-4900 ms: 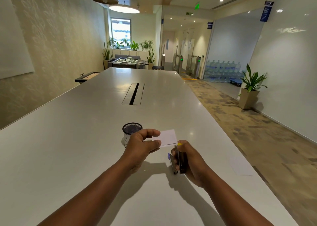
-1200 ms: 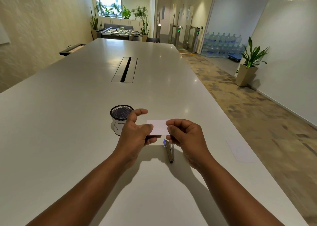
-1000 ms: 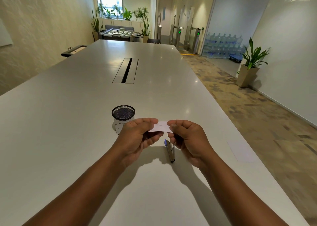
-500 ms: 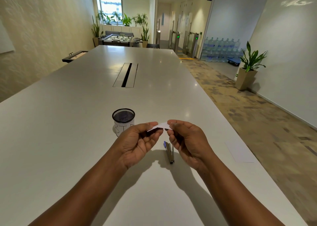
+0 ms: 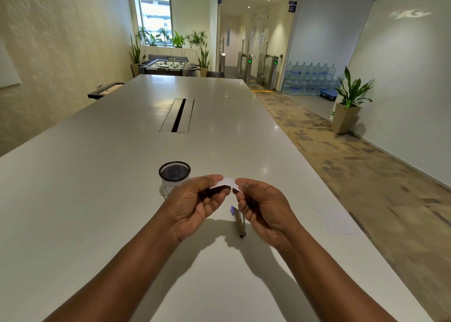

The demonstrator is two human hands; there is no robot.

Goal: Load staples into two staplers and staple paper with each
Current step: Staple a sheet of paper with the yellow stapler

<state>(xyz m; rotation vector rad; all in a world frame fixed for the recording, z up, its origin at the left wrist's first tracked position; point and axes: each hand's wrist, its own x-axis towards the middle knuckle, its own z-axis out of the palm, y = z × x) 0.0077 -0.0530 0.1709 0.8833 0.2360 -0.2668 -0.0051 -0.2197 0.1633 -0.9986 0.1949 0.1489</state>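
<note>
Both hands are raised above the white surface (image 5: 102, 199), palms turned partly inward, with a small white paper slip (image 5: 225, 183) held between them. The left hand (image 5: 195, 205) pinches the left end of the slip: its thumb lies on top and its curled fingers (image 5: 214, 199) close beneath. The right hand (image 5: 264, 207) pinches the right end in the same manner, thumb above and curled fingers (image 5: 244, 199) below. The slip spans the narrow gap between the two sets of fingertips and arches slightly upward at its middle. It is clear of the surface.

A stapler (image 5: 238, 221) lies on the surface directly below the gap between the hands, just beside the right hand's lower fingers and apart from the slip. It has a grey body with a blue tip at its far end. It lies lengthwise, pointing away from the person. Neither hand touches it.

A black mesh cup (image 5: 174, 175) with a white lower body stands upright on the surface, just beyond and to the left of the left hand. A second white sheet (image 5: 338, 220) lies flat near the right edge of the surface, well apart from both hands. A recessed cable slot (image 5: 177, 115) sits farther along the middle of the surface. Only one stapler can be seen.
</note>
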